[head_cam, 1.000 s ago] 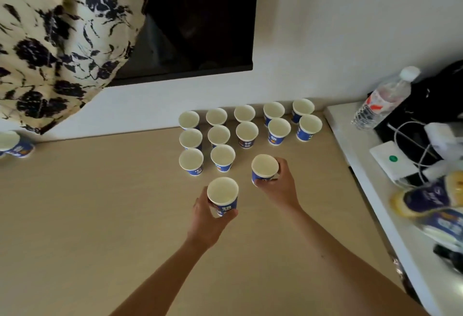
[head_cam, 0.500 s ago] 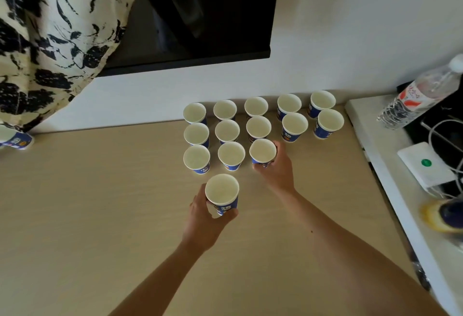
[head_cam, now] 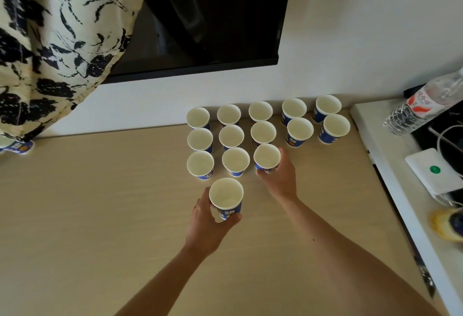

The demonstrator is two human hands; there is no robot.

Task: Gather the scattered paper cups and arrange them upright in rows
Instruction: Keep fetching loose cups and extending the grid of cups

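Cups (head_cam: 231,136) stood upright in rows on the counter (head_cam: 100,203) by the wall, right hand (head_cam: 281,180) with fingers curled round the third cup (head_cam: 266,158) of the near row, left hand (head_cam: 204,225) gripping a front cup (head_cam: 226,195) just before the rows, stray cup (head_cam: 21,146) far left, partly hidden by a curtain (head_cam: 50,40).

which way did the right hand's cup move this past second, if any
Yes: the cup in the right hand went toward the wall, closing up beside the front-row cup.
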